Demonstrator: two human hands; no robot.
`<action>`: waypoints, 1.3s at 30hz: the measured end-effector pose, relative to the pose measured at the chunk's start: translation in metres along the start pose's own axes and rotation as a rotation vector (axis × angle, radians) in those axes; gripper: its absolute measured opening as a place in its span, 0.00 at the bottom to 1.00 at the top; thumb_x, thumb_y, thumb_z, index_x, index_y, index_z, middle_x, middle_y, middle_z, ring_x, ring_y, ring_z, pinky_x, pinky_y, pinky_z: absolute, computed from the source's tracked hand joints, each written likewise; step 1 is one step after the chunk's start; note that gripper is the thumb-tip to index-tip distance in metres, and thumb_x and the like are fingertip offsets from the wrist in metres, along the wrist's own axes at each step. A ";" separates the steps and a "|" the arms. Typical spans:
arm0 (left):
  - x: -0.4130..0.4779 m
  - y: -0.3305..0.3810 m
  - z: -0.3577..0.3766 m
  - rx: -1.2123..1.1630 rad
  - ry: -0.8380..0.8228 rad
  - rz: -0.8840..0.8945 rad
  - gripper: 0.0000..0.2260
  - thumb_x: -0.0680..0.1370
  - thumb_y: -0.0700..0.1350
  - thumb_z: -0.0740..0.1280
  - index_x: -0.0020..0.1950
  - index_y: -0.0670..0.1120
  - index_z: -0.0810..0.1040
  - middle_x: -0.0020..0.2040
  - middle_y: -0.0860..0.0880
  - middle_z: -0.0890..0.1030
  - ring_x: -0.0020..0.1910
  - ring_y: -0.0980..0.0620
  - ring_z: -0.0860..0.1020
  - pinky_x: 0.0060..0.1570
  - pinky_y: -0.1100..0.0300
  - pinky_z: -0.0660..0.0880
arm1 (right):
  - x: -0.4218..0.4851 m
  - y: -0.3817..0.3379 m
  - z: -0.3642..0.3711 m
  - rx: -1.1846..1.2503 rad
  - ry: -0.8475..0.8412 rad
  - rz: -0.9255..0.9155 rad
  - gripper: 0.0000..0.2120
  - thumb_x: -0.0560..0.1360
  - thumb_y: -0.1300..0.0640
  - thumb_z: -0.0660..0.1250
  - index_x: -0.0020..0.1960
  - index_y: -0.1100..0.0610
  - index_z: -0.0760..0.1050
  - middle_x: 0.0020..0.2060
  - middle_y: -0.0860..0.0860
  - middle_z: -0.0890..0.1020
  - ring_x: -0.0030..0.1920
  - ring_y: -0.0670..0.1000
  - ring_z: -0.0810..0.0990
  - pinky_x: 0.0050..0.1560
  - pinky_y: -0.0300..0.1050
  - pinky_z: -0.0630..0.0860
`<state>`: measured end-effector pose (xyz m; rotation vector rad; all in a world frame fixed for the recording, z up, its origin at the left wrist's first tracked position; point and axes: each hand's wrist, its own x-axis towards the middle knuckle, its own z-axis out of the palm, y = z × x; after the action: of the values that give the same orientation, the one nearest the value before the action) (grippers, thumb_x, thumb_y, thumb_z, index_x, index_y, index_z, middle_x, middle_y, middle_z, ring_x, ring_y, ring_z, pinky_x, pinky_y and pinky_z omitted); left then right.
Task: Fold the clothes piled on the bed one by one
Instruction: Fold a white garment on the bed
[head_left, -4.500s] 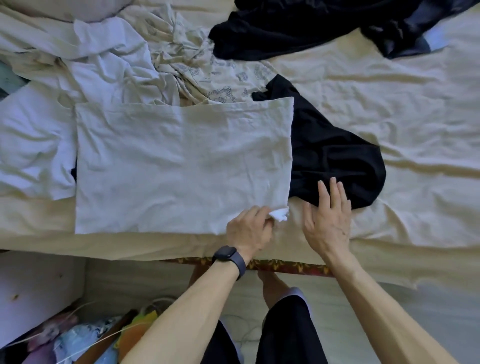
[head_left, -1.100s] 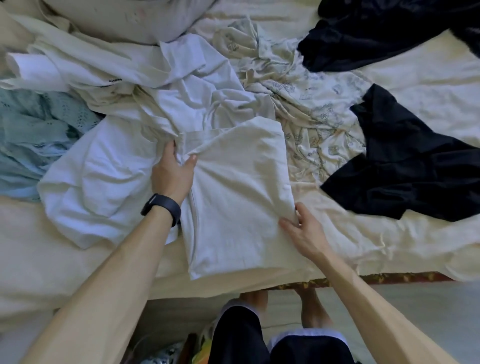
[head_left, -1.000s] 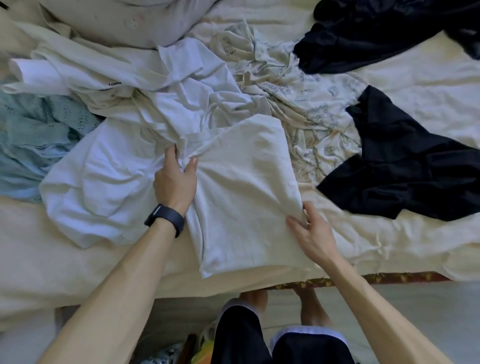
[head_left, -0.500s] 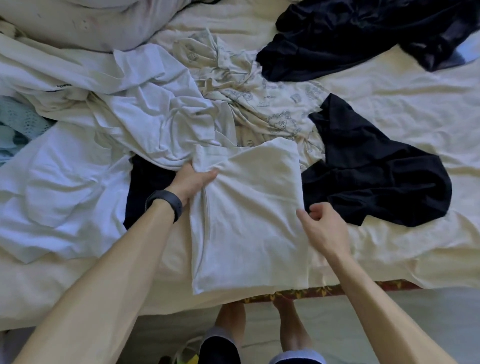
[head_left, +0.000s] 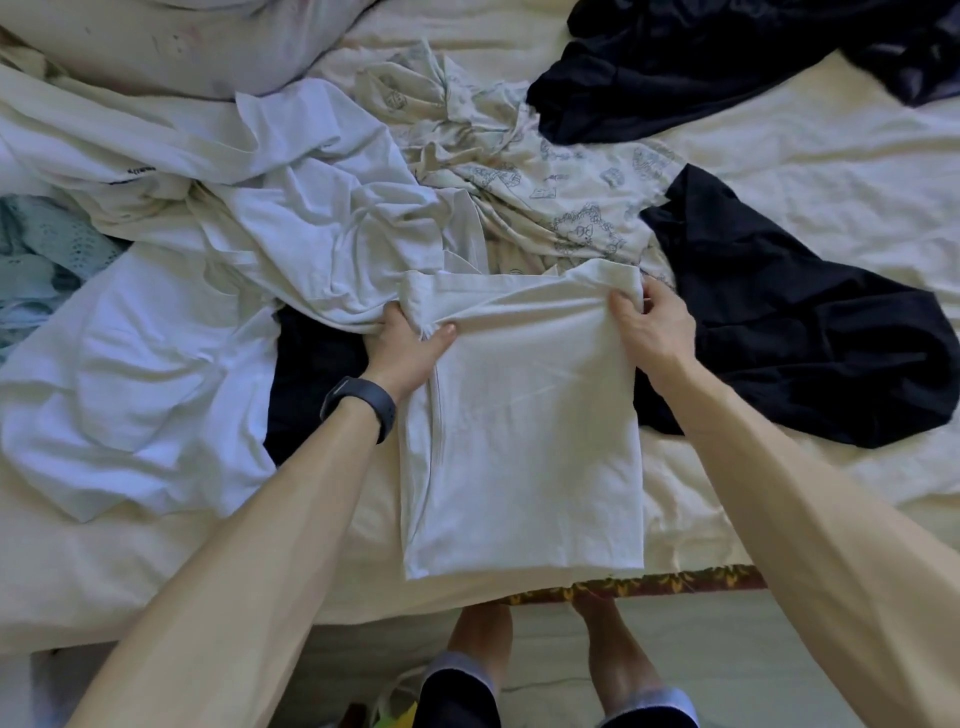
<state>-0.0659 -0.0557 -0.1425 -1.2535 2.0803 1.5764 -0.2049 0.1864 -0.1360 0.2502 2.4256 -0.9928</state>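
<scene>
Head view: the folded white garment (head_left: 524, 431) lies flat on the bed sheet (head_left: 805, 171), its near edge at the edge of the bed, above the patterned mattress trim (head_left: 649, 584). Both hands hold its far end. The left hand (head_left: 408, 348), a dark wristband (head_left: 361, 408) behind it, grips the far left corner: the thumb presses on top of the cloth, while the fingers are curled out of sight under a bunched fold. The right hand (head_left: 652, 325) holds the far right corner, its fingers (head_left: 623, 306) bent over the hem; it looks like a pinch, though the thumb is hidden, so the exact hold is unclear. The cloth between the two hands is pulled fairly smooth.

Just beyond the left fingers sits a crumpled white shirt (head_left: 311, 234), its hem touching the hand. Beside the left wrist, on the outer side, a black piece (head_left: 311, 384) shows, and past it a spread white T-shirt (head_left: 135, 384), with a pale blue knit (head_left: 36, 249) farther out. Beyond the right fingertips lies a cream printed garment (head_left: 545, 182). Right beside the right knuckles, on the outer side, a black garment (head_left: 795, 332) spreads over the sheet. Well beyond both hands lie a dark heap (head_left: 701, 57) and a pillow (head_left: 182, 41).
</scene>
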 end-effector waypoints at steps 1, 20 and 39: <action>-0.004 0.001 0.003 -0.008 0.044 0.009 0.29 0.78 0.50 0.72 0.72 0.43 0.61 0.63 0.49 0.73 0.61 0.49 0.74 0.56 0.59 0.69 | -0.003 -0.001 0.003 -0.007 0.006 0.015 0.18 0.79 0.46 0.64 0.67 0.50 0.76 0.59 0.53 0.82 0.61 0.57 0.78 0.60 0.47 0.72; -0.138 -0.142 0.026 1.008 0.168 0.406 0.31 0.82 0.61 0.51 0.82 0.51 0.50 0.82 0.47 0.51 0.81 0.47 0.51 0.76 0.41 0.49 | -0.194 0.175 0.000 -0.684 -0.163 -0.288 0.34 0.84 0.38 0.53 0.84 0.48 0.44 0.83 0.53 0.49 0.82 0.54 0.49 0.79 0.59 0.53; -0.210 -0.149 0.019 -0.560 0.072 -0.478 0.20 0.77 0.39 0.73 0.66 0.38 0.70 0.62 0.40 0.76 0.52 0.49 0.78 0.46 0.56 0.80 | -0.212 0.178 -0.033 0.355 -0.306 0.283 0.11 0.82 0.50 0.68 0.53 0.59 0.78 0.43 0.52 0.87 0.44 0.50 0.88 0.46 0.47 0.84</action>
<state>0.1661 0.0549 -0.1148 -1.8339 1.2464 1.9385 0.0263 0.3409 -0.1144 0.5086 1.8712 -1.2240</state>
